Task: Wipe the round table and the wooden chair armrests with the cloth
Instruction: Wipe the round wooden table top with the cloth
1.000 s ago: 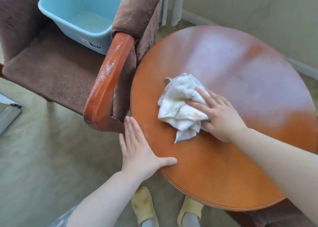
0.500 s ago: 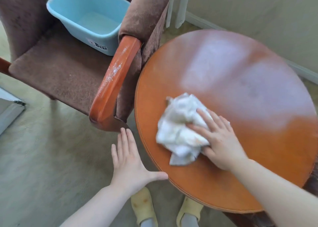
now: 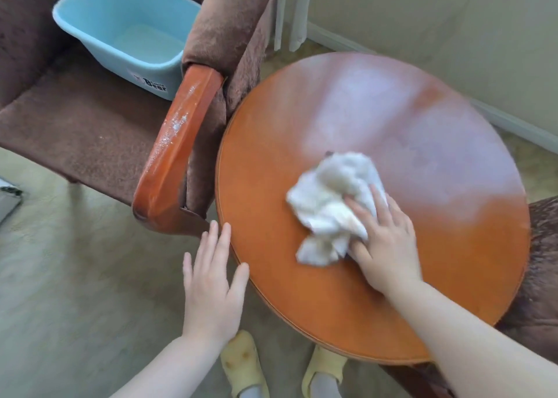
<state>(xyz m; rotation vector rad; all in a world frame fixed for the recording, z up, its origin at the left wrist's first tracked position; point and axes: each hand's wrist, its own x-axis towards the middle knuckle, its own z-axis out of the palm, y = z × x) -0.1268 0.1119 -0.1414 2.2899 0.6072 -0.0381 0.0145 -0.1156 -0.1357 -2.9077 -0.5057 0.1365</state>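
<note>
The round orange-brown wooden table (image 3: 422,144) fills the right half of the head view. A crumpled white cloth (image 3: 326,204) lies on its near middle. My right hand (image 3: 383,246) presses on the cloth's right side, fingers laid over it and partly sunk into its folds. My left hand (image 3: 211,280) is flat with straight fingers at the table's left rim, thumb touching the edge. The wooden chair armrest (image 3: 178,150), orange with white dusty specks, stands just left of the table.
A brown upholstered chair (image 3: 75,126) holds a light blue plastic basin (image 3: 120,32) on its seat. A second brown chair (image 3: 540,277) touches the table's right edge. Wall and white baseboard (image 3: 513,126) run behind. My yellow slippers (image 3: 241,364) stand on the beige floor.
My right hand has swept the cloth from the table's left part toward its middle. My left hand stays flat at the left rim.
</note>
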